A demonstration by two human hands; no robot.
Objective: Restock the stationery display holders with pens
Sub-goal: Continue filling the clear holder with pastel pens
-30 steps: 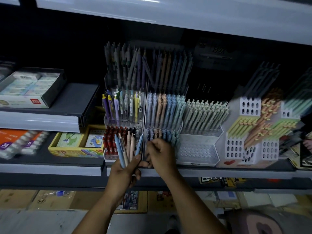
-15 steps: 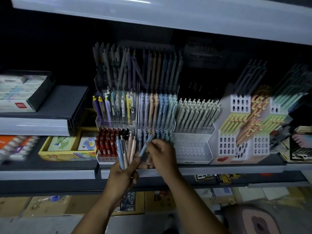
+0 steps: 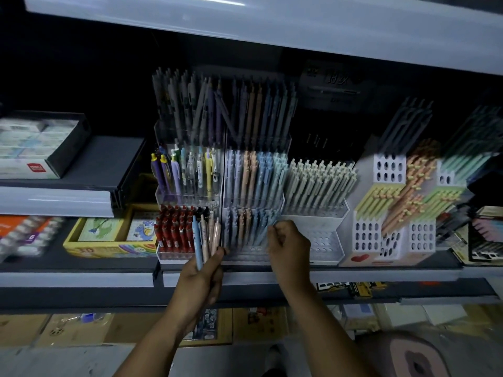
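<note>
Left hand (image 3: 200, 284), lower centre of frame: fingers and thumb are wrapped round a bundle of pens (image 3: 204, 238), blue and peach barrels fanned upward. The bundle stands in front of the red-capped pens (image 3: 174, 229) and the left edge of the clear tiered holder (image 3: 245, 254). Its position against the shelf edge (image 3: 81, 278) is unchanged from half a second ago.

Right hand (image 3: 290, 248), centre of frame: half a second ago it was just beside the left hand, pinching a blue pen close to the bundle. It now sits further right, well apart from the left hand, at the right end of the holder's front row. Its fingers are curled, their tips drawn together at the top of a pale blue pen (image 3: 268, 232) that leans in that row. Blur prevents confirming whether they actually grip it.

The front row of pastel pens is partly filled. The white perforated holder (image 3: 324, 240), just right of the right hand, shows open holes in its front tier.
</note>
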